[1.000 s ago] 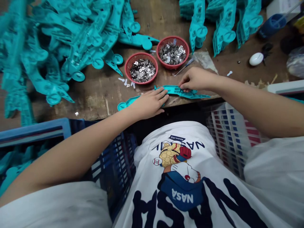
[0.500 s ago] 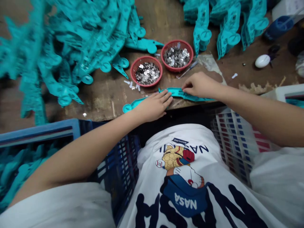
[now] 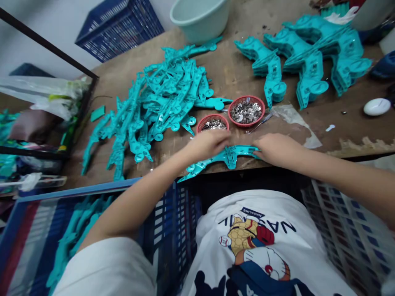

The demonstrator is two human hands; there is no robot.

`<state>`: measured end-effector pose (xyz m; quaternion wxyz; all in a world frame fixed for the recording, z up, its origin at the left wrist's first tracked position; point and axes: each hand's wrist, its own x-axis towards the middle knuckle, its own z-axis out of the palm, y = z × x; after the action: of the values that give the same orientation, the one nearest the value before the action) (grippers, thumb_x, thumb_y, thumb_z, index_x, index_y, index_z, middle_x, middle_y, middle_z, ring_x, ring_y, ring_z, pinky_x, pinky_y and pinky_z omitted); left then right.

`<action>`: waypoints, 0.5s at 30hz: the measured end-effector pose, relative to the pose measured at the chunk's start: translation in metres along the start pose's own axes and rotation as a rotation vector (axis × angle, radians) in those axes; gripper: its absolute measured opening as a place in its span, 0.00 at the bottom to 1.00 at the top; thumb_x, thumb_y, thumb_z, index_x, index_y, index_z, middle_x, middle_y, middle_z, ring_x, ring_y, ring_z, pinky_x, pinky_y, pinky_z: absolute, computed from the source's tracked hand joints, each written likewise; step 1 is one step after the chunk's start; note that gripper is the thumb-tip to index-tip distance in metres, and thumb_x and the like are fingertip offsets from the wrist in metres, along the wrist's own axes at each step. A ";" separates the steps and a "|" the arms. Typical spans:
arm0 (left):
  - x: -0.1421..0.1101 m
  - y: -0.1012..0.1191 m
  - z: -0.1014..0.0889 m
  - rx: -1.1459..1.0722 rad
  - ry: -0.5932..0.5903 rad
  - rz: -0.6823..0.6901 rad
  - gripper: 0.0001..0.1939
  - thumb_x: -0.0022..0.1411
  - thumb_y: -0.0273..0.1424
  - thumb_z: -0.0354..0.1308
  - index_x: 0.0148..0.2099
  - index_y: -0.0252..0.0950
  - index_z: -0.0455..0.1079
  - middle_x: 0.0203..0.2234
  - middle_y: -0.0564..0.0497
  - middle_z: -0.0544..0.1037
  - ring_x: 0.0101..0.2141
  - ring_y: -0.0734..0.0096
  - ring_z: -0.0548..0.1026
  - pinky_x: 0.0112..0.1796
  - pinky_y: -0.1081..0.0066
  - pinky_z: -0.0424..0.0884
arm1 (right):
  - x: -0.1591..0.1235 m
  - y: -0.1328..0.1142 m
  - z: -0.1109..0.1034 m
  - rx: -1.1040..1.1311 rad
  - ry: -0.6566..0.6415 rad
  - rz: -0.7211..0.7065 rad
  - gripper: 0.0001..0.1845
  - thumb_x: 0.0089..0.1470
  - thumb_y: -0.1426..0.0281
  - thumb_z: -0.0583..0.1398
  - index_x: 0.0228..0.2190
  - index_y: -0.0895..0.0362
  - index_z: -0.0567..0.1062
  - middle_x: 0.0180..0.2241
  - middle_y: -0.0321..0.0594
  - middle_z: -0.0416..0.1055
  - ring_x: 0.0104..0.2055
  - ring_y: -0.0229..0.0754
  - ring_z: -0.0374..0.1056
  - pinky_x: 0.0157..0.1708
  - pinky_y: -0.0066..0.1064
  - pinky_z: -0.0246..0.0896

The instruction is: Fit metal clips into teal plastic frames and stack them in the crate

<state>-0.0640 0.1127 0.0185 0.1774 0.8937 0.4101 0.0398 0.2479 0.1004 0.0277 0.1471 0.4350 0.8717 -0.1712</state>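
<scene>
A long, curved teal plastic part lies along the table's front edge, its raised middle facing up. My right hand is closed at its right end, thumb and fingertips on the plastic. Over the part's left half is my left hand, fingers curled together; whatever they may hold is hidden. Just behind that hand stands a small red basket of shiny metal pieces, partly covered by it. A second red basket of similar pieces sits to its right, with a thin pen-like tool beside it.
A loose heap of teal parts fills the table's left side. Stacked teal parts stand at the back right, near a white egg-shaped object. A pale green basin is behind. Blue crate and pale crate flank my lap.
My left hand has lifted from lying flat on the teal part and curled its fingers near the left basket. The part now sits turned, its raised middle showing. The camera view has shifted left.
</scene>
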 end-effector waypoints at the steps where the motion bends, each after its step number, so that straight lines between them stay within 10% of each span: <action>1: 0.009 -0.022 -0.015 0.050 0.100 -0.126 0.25 0.88 0.32 0.58 0.77 0.37 0.85 0.75 0.34 0.89 0.77 0.43 0.85 0.79 0.45 0.80 | -0.001 0.001 -0.005 -0.012 0.027 0.018 0.20 0.85 0.68 0.64 0.62 0.63 0.94 0.56 0.69 0.92 0.58 0.75 0.91 0.50 0.50 0.81; 4: 0.029 -0.099 -0.055 0.203 0.328 -0.579 0.32 0.80 0.33 0.67 0.81 0.29 0.79 0.82 0.23 0.80 0.82 0.27 0.77 0.84 0.32 0.69 | -0.004 0.008 -0.021 -0.053 0.107 0.070 0.23 0.87 0.62 0.64 0.68 0.56 0.92 0.62 0.62 0.92 0.62 0.72 0.90 0.50 0.49 0.81; 7: 0.035 -0.162 -0.075 0.135 0.313 -0.888 0.37 0.73 0.42 0.77 0.75 0.26 0.79 0.75 0.18 0.85 0.77 0.21 0.80 0.77 0.33 0.75 | -0.006 0.016 -0.032 -0.016 0.172 0.098 0.21 0.84 0.61 0.66 0.64 0.55 0.95 0.58 0.60 0.93 0.57 0.69 0.89 0.48 0.47 0.80; 11: 0.032 -0.196 -0.082 0.017 0.313 -0.868 0.30 0.69 0.59 0.78 0.46 0.36 0.83 0.39 0.43 0.91 0.64 0.48 0.86 0.66 0.58 0.75 | -0.005 0.026 -0.038 0.023 0.243 0.119 0.19 0.83 0.60 0.67 0.58 0.55 0.96 0.52 0.58 0.93 0.51 0.67 0.88 0.45 0.47 0.78; 15: 0.029 -0.190 -0.085 0.031 0.319 -0.815 0.39 0.62 0.72 0.79 0.36 0.44 0.70 0.30 0.55 0.80 0.61 0.54 0.84 0.64 0.55 0.72 | 0.003 0.043 -0.029 0.100 0.395 0.088 0.18 0.82 0.57 0.67 0.55 0.53 0.96 0.47 0.55 0.93 0.50 0.64 0.87 0.46 0.47 0.76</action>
<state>-0.2003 0.2725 0.0292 0.0995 0.6442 0.7520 0.0978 0.2781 0.1392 0.0448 -0.0411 0.5044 0.8542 -0.1193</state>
